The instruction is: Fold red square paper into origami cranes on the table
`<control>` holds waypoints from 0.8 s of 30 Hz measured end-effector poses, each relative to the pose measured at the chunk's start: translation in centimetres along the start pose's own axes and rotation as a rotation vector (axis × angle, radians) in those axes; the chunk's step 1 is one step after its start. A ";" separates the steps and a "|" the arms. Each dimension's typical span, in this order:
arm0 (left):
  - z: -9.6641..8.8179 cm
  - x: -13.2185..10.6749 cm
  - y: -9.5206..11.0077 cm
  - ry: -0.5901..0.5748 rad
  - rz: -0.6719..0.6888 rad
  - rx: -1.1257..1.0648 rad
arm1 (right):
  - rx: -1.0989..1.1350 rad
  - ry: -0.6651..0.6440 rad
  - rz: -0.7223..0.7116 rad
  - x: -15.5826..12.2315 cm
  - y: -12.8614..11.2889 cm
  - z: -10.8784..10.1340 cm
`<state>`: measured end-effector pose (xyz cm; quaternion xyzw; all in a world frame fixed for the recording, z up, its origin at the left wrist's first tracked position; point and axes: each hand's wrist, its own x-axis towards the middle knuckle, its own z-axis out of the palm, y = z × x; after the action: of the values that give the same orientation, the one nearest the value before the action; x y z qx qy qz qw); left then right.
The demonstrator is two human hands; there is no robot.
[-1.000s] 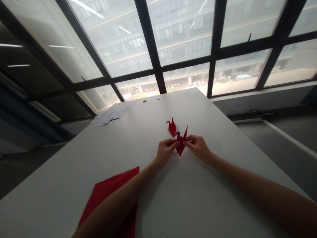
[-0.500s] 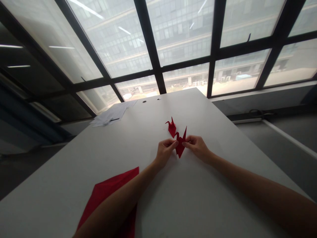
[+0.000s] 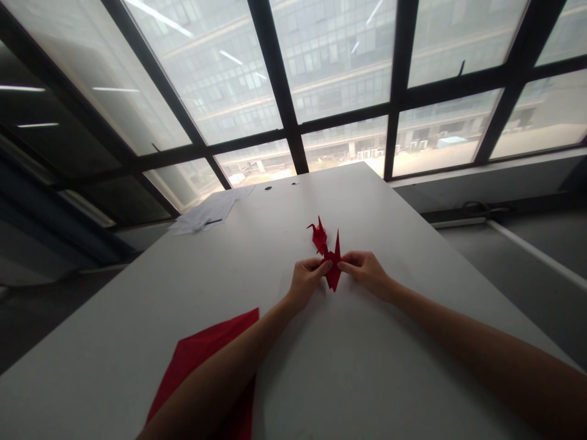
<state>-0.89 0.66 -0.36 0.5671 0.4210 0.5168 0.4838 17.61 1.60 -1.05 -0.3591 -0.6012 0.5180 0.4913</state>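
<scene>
A red folded paper crane [image 3: 334, 277] is pinched between my two hands, its tall point sticking up and its shorter bent point on the left. My left hand [image 3: 306, 278] grips its left side, thumb in front. On its right side, my right hand [image 3: 365, 270] closes with thumb and fingertips. Just behind stands a second red paper crane [image 3: 319, 236] on the white table [image 3: 394, 342], partly covered by the held one. Red paper [image 3: 202, 354] lies at the lower left, with my left forearm across it.
White sheets of paper [image 3: 206, 211] with a dark pen-like item [image 3: 213, 221] lie at the table's far left. Two dark round spots, perhaps cable holes, mark the far end. Large framed windows [image 3: 339, 55] rise beyond the table.
The held crane has turned and tilted a little, so its tall point now stands more upright and further left. Both hands keep nearly the same place.
</scene>
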 end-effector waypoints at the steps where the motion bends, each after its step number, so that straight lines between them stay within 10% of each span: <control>1: 0.0 0.0 0.0 -0.007 0.005 -0.005 | 0.007 0.015 0.004 0.0 0.1 0.0; 24: 0.0 0.1 -0.4 0.044 0.006 -0.048 | -0.014 0.021 -0.038 -0.1 0.2 0.0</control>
<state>-0.91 0.86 -0.69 0.5450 0.4174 0.5406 0.4864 17.57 1.57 -1.24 -0.3563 -0.6063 0.5007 0.5048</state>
